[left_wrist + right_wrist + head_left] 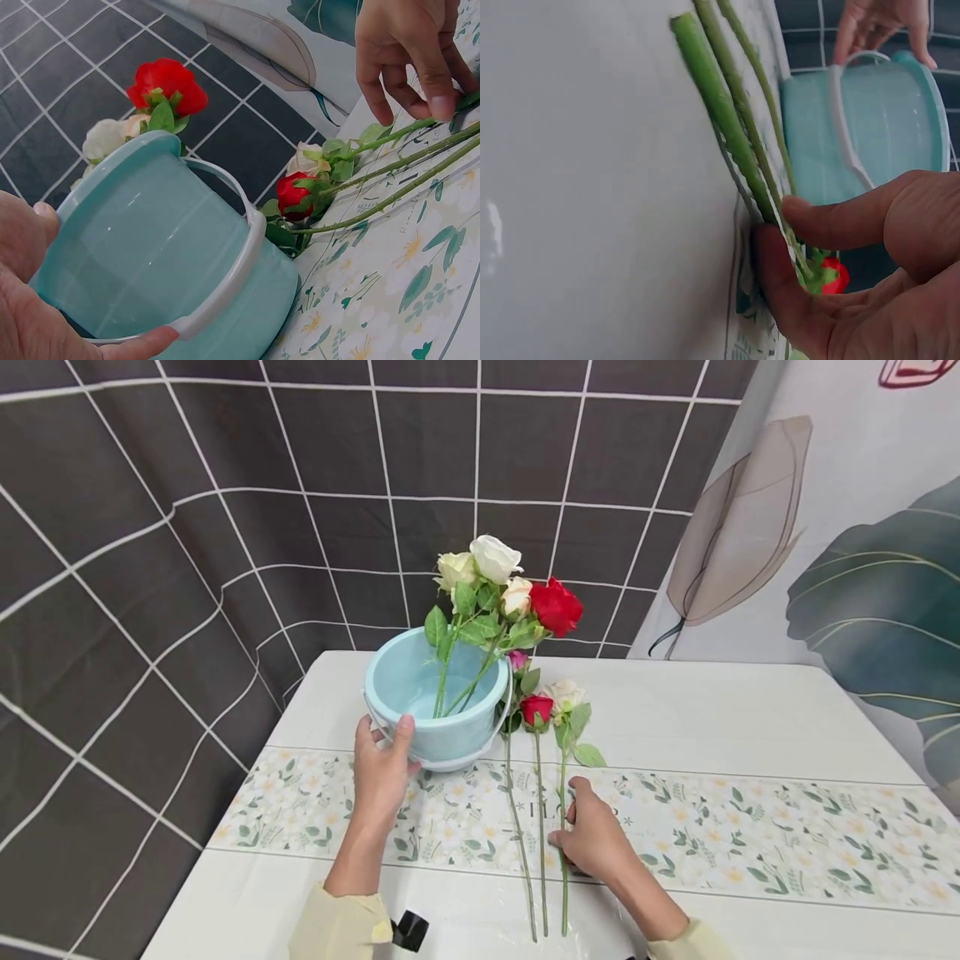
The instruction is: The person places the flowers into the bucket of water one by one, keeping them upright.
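Firm on One Side, Delicate on the Other

Across a white counter (712, 718), a pale blue bucket (450, 746) stands upright, a bunch of roses (487, 597) leaning rightward inside it. Beside it on the counter lie a white rose (566, 695), a red rose (537, 710) and a pink rose (517, 661), the last partly hidden. The left grip (381, 777) clasps the bucket's near rim; the right grip (596, 835) pinches the white rose's stem (724, 116). Best practice, by the look of it: lift that stem clear of its neighbours, head uncrushed, bucket held steady.
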